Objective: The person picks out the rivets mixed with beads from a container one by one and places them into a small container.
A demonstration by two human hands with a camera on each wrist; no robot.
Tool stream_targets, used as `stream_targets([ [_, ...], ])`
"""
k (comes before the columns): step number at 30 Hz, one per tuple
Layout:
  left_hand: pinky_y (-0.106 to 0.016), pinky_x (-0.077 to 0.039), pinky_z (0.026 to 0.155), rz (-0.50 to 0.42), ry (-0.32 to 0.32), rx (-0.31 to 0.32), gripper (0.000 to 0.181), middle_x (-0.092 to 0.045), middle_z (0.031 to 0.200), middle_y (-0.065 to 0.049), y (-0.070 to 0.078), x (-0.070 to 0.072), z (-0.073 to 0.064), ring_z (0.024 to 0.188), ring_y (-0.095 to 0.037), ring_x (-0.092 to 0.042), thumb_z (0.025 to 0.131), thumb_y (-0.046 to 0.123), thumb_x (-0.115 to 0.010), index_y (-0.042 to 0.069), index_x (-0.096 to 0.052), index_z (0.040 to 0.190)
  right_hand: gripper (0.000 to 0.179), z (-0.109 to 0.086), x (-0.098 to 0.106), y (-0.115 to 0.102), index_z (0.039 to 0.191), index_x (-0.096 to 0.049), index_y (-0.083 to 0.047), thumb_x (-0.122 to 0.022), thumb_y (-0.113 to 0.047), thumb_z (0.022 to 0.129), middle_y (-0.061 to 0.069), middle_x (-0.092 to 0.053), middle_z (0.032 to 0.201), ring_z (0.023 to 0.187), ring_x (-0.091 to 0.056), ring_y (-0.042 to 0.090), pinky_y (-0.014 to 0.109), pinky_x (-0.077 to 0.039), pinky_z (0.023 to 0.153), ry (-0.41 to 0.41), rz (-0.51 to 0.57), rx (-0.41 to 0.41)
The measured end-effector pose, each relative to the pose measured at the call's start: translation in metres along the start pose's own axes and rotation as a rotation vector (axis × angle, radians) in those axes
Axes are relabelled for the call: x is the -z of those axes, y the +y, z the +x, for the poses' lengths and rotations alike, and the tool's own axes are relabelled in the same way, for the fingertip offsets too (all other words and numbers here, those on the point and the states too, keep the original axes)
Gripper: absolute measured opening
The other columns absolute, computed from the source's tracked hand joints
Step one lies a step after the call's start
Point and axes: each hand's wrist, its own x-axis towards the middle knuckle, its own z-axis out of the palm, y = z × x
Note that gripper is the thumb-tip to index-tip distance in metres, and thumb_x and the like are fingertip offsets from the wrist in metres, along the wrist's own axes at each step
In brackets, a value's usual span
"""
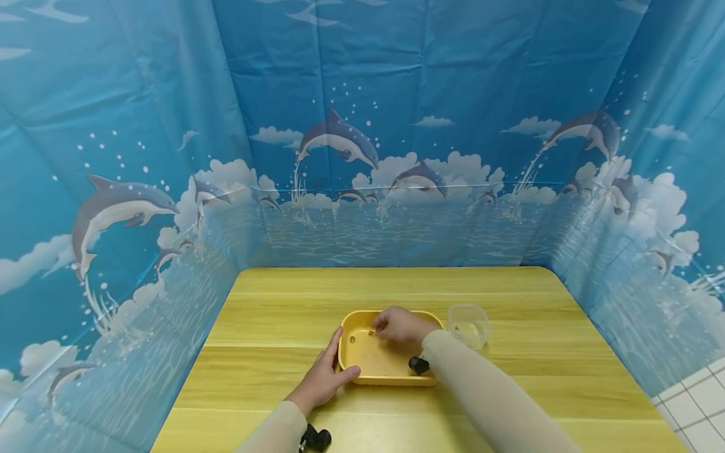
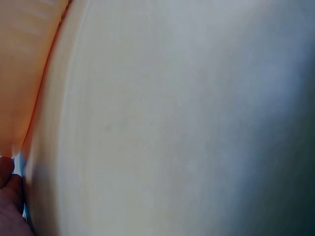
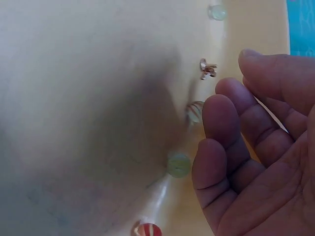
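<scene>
A shallow yellow tray (image 1: 378,380) stands on the table, with my left hand (image 1: 323,380) holding its near left corner, fingers along the side and thumb at the front. The left wrist view catches only fingertips (image 2: 7,169) below the orange-looking tray wall (image 2: 24,59). Over the inside of the tray, my right hand (image 1: 401,326) has loosely bent fingers, with nothing visible between them. Close by its fingertips lie a small gold-coloured metal piece (image 3: 207,70), a striped marble (image 3: 196,112) and a green marble (image 3: 178,165). A pale marble (image 3: 217,12) and a red-and-white ball (image 3: 148,229) lie farther along.
Right of the tray stands a clear plastic container (image 1: 478,324) with something small inside, close to the right forearm. The yellow wooden table (image 1: 272,327) has a blue dolphin-print curtain (image 1: 385,233) behind it and at both sides. Dark wrist cameras (image 1: 419,365) sit on both wrists.
</scene>
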Motion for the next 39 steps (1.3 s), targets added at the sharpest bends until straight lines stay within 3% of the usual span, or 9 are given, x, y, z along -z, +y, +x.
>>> stream_targets([
  [12,-0.062,-0.028,0.125,0.001,0.0,-0.005,0.1,-0.027,0.173,-0.017,-0.003,0.0,0.002,0.157,-0.043,-0.03,0.1,0.044,-0.073,0.031,-0.004,0.172,0.028,0.006,-0.014,0.0,0.12,-0.078,-0.005,-0.077,-0.005,0.092,0.003,-0.077,0.113,0.086,-0.061,0.012,0.029,-0.055,0.079,-0.002,-0.009,-0.013],
  [20,-0.059,-0.029,0.125,0.001,-0.004,-0.016,0.1,-0.025,0.173,-0.017,-0.004,0.001,0.003,0.158,-0.041,-0.03,0.1,0.043,-0.072,0.03,-0.003,0.172,0.026,0.011,-0.022,-0.002,0.119,-0.077,-0.003,-0.071,-0.003,0.094,-0.001,-0.068,0.087,0.071,-0.055,0.013,0.027,-0.045,0.066,-0.001,0.01,0.011],
  [29,-0.063,-0.026,0.126,-0.007,-0.007,-0.006,0.1,-0.023,0.174,-0.018,-0.002,0.0,0.001,0.158,-0.045,-0.025,0.1,0.043,-0.072,0.029,-0.003,0.172,0.032,0.021,-0.033,0.008,0.123,-0.077,-0.002,-0.071,-0.006,0.092,0.007,-0.076,0.111,0.08,-0.06,0.016,0.029,-0.049,0.072,0.021,0.012,0.011],
  [39,-0.061,-0.027,0.126,-0.001,-0.009,-0.008,0.099,-0.027,0.173,-0.018,-0.001,0.001,0.001,0.157,-0.043,-0.029,0.101,0.042,-0.072,0.03,-0.003,0.172,0.019,0.013,-0.027,0.004,0.112,-0.079,-0.007,-0.074,-0.007,0.094,0.005,-0.076,0.101,0.076,-0.059,0.015,0.033,-0.051,0.072,0.088,-0.132,0.026],
])
